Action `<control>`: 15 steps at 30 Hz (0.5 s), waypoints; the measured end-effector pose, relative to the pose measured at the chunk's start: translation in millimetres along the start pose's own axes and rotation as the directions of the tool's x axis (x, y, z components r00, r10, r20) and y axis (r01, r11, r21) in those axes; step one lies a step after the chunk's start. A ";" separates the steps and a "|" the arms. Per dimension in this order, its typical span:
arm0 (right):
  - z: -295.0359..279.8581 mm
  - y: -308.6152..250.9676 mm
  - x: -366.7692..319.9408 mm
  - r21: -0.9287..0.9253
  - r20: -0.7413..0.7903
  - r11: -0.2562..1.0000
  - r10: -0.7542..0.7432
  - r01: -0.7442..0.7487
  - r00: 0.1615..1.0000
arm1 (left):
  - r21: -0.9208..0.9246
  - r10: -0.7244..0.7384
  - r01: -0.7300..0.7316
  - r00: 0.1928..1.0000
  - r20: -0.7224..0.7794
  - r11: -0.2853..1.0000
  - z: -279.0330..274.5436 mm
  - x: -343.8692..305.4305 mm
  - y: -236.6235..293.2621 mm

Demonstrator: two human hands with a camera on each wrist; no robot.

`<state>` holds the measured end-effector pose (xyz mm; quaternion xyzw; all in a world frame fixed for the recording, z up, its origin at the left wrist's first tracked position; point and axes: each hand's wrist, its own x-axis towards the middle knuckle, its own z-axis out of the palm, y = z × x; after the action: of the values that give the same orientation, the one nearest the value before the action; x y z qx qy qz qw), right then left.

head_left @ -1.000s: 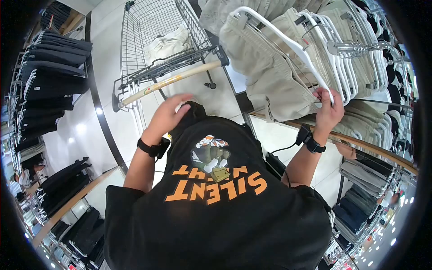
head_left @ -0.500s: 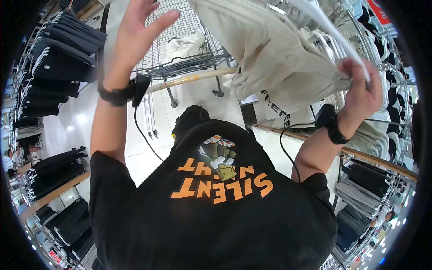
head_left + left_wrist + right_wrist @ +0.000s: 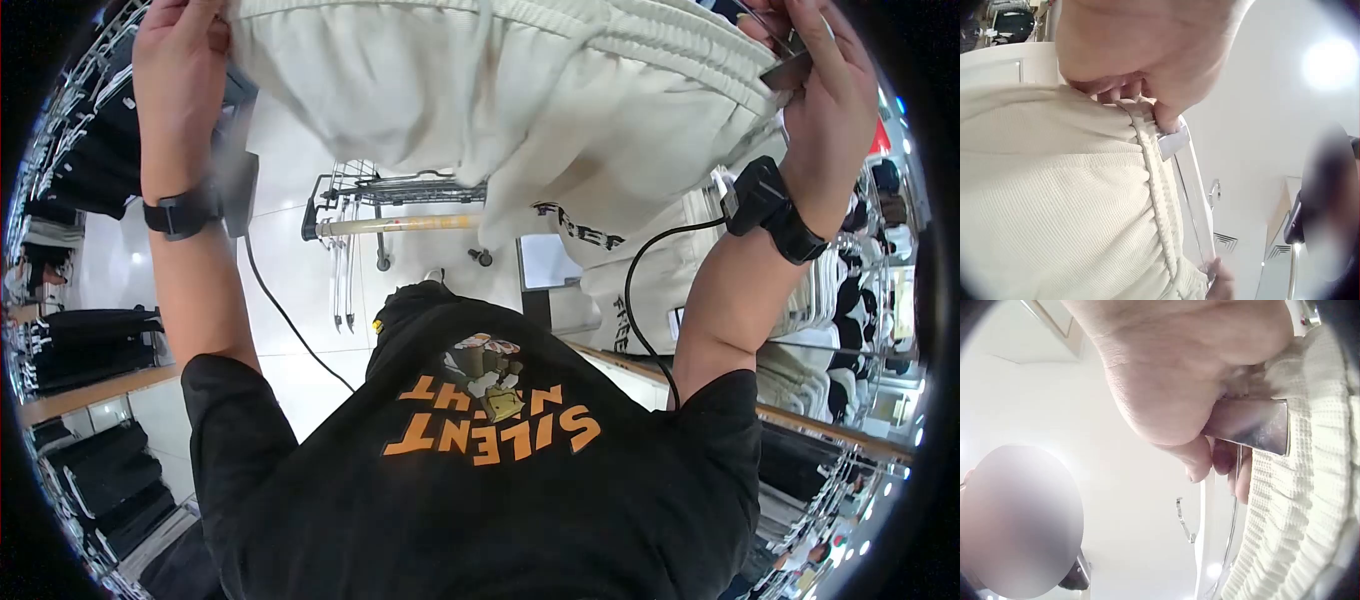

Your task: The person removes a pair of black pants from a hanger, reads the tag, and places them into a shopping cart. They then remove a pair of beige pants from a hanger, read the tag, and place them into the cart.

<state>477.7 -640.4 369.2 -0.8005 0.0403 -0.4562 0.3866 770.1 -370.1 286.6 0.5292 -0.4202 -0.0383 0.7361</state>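
Note:
Cream ribbed pants (image 3: 400, 85) with a gathered elastic waistband hang spread between both hands at the top of the head view. My left hand (image 3: 185, 90) grips the waistband's left end; the left wrist view shows those fingers (image 3: 1125, 90) curled at the cloth beside a metal clip (image 3: 1174, 142). At the other end, my right hand (image 3: 825, 90) pinches a metal clip (image 3: 1250, 425) on the waistband, thumb on one side and fingers behind. A white hanger (image 3: 1200, 550) with a metal hook (image 3: 1184, 520) runs along the waistband.
A shopping cart (image 3: 400, 222) stands on the pale floor beyond the body, partly behind the pants. Racks of dark clothes (image 3: 95, 340) line the left. On the right are more light pants (image 3: 640, 290) with printed letters and a wooden rail (image 3: 630, 362).
The pants have moved from the right-hand rack to up in front of the body. My left hand has risen and taken hold of the waistband's left end; my right hand has moved up.

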 end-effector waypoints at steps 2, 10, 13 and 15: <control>12.6 21.7 16.3 0.149 0.051 0.989 0.008 -0.015 0.999 | -0.014 -0.061 0.060 0.992 -0.111 0.998 -55.8 8.4 -20.0; 48.5 101.9 54.3 0.120 0.345 0.863 0.427 -0.491 0.836 | -0.161 -0.393 0.379 0.917 -0.065 0.911 -87.8 -10.3 -50.4; 64.4 129.2 55.3 0.090 0.388 0.812 0.505 -0.577 0.771 | -0.352 -0.590 0.573 0.804 0.068 0.740 -77.6 -34.2 -61.7; 71.5 159.4 50.7 0.030 0.491 0.756 0.559 -0.654 0.668 | -0.439 -0.631 0.655 0.743 0.225 0.615 -76.6 -46.0 -88.8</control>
<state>607.5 -731.2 279.8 -0.7797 0.1675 -0.1026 0.5945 825.4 -328.6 181.4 0.4378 -0.1960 -0.4171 0.7720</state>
